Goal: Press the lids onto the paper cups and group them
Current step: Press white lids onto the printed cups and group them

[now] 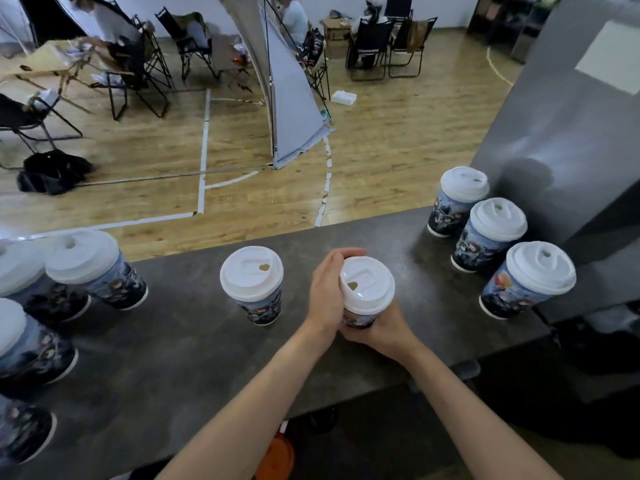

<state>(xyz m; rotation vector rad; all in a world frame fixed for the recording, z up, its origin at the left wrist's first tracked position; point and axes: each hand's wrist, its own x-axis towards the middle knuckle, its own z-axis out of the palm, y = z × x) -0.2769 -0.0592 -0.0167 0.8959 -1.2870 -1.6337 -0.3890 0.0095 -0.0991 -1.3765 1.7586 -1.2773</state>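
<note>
Both my hands hold one printed paper cup with a white lid (366, 285) just above the middle of the dark counter (194, 355). My left hand (325, 296) wraps the cup's left side, fingers curled over the lid's far rim. My right hand (382, 332) cups it from below and the near side. To its left stands another lidded cup (252, 278) on its own. Three lidded cups form a group at the right: far (462, 199), middle (493, 233) and near (531, 277). Several more lidded cups (86, 265) crowd the left edge.
A tall grey box (568, 140) stands on the counter right behind the right-hand group. Beyond the counter's far edge lies a wooden floor with folding chairs, a grey screen and seated people. An orange object (277, 455) sits below the counter's near edge.
</note>
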